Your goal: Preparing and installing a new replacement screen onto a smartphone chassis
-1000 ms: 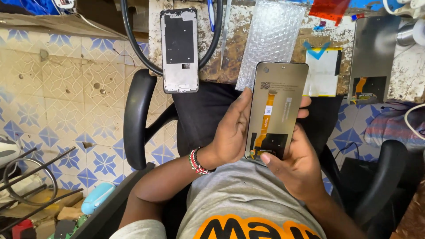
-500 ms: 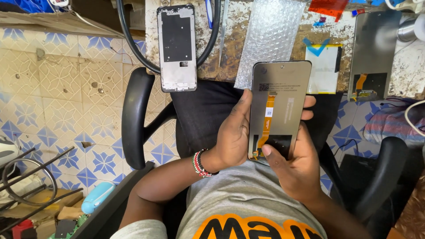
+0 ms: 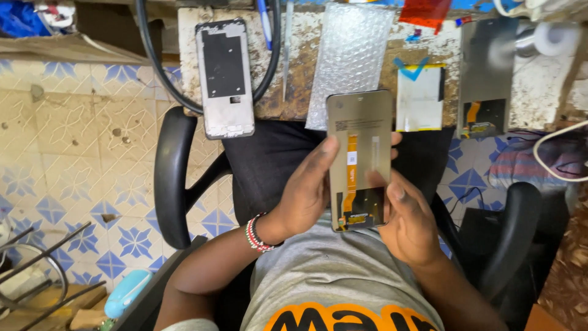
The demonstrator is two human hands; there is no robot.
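Note:
My left hand point(image 3: 304, 195) and my right hand point(image 3: 409, 224) together hold a phone display panel point(image 3: 361, 132) upright over my lap, back side facing me, with an orange flex ribbon running down its middle. My left hand grips its left edge with the thumb lying on the back. The right hand cups the lower right corner, thumb pressed near the ribbon. A red, white and green bead bracelet point(image 3: 256, 235) circles my left wrist.
On the worn bench edge lie a grey phone frame point(image 3: 225, 76), a bubble-wrap pouch point(image 3: 351, 52), a white battery point(image 3: 420, 98) and another display panel point(image 3: 487, 76). Black chair armrests point(image 3: 173, 178) flank me. A black cable point(image 3: 153, 55) loops at left; tiled floor below.
The panel has turned from tilted to upright and come slightly lower. My right thumb has slid up onto the panel's back beside the ribbon.

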